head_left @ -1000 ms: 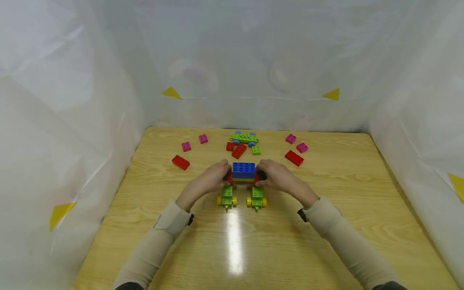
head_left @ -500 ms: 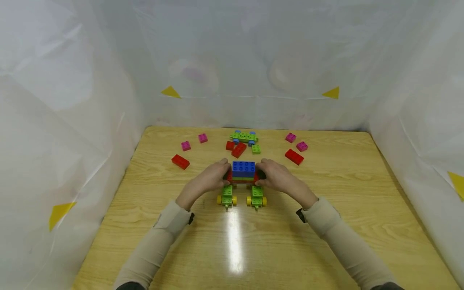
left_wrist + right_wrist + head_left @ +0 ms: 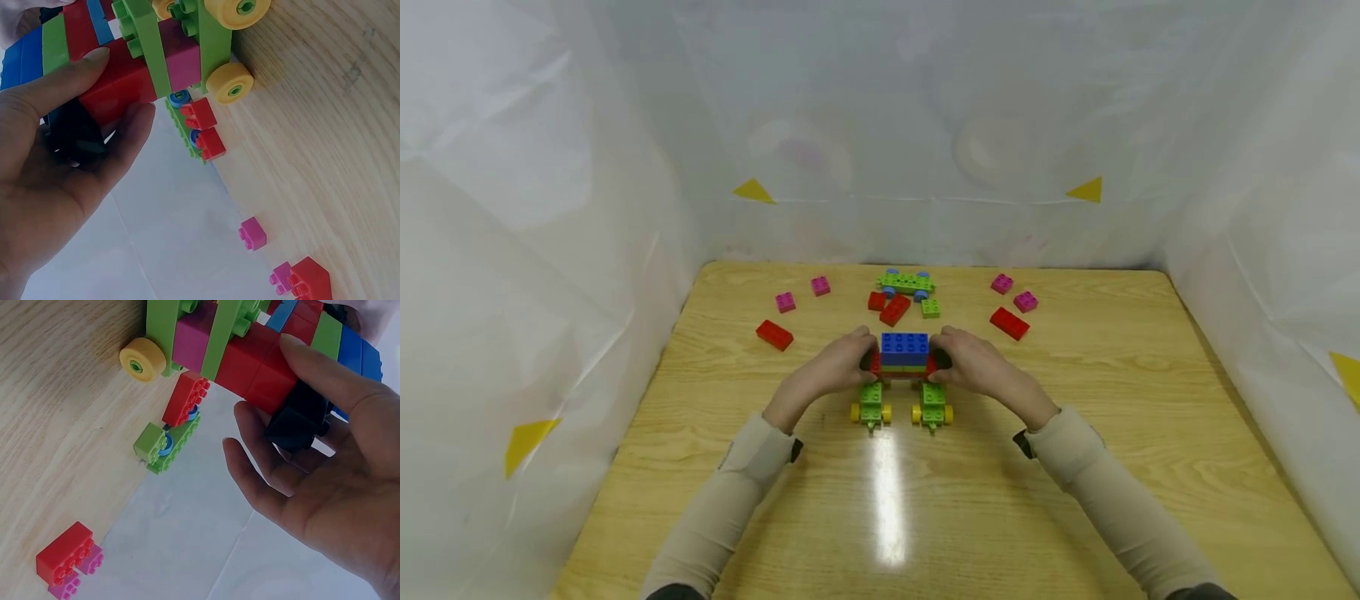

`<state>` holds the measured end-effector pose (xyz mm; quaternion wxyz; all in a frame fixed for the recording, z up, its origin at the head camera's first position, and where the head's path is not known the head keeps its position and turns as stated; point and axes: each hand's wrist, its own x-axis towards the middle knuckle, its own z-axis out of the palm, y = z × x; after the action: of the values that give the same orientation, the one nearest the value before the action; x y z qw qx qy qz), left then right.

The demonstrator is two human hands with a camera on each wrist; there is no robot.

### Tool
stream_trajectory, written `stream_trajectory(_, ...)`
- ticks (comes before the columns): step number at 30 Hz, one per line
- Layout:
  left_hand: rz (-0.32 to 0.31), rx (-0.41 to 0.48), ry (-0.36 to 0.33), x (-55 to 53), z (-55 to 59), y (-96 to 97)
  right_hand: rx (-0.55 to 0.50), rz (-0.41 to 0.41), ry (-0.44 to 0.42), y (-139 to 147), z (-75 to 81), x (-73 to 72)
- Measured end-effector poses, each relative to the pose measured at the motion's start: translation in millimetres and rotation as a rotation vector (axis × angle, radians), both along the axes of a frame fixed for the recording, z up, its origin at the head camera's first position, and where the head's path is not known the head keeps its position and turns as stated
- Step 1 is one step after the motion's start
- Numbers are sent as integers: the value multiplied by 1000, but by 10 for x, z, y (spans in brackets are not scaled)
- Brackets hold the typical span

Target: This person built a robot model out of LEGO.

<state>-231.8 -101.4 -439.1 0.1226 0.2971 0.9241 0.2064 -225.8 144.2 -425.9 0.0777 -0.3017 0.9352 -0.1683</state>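
Note:
A toy-brick model (image 3: 905, 350) stands mid-table in the head view, blue on top with green and red layers below. Its lower part has two green wheeled bases (image 3: 871, 406) with yellow wheels. On the left side, my left hand (image 3: 842, 364) grips the red layer between thumb and fingers. My right hand (image 3: 967, 364) holds the opposite end the same way. Each wrist view shows a black piece, one (image 3: 76, 132) within the left palm and another (image 3: 297, 419) within the right. A purple brick (image 3: 182, 62) sits between green parts low in the model.
Behind the model lie a green car base (image 3: 906, 284) with blue wheels, red bricks (image 3: 895, 311) and a small green brick (image 3: 931, 308). Pink bricks and a red brick (image 3: 774, 335) lie to the left; others, with a red brick (image 3: 1009, 323), lie right. White sheeting (image 3: 925, 125) surrounds the table.

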Motion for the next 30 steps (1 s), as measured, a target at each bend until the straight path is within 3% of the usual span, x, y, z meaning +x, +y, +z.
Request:
stream_trajectory(6, -18, 30, -1, -17, -28, -25, -11, -18, -21, 9, -25, -7)
stream_trajectory(13, 1, 62, -28, -35, -66, -44, -47, -20, -18, 30, -52, 1)
stream_trajectory(30, -13, 109, -33, -3, -96, -36, -60, -36, -10, 77, -74, 62)
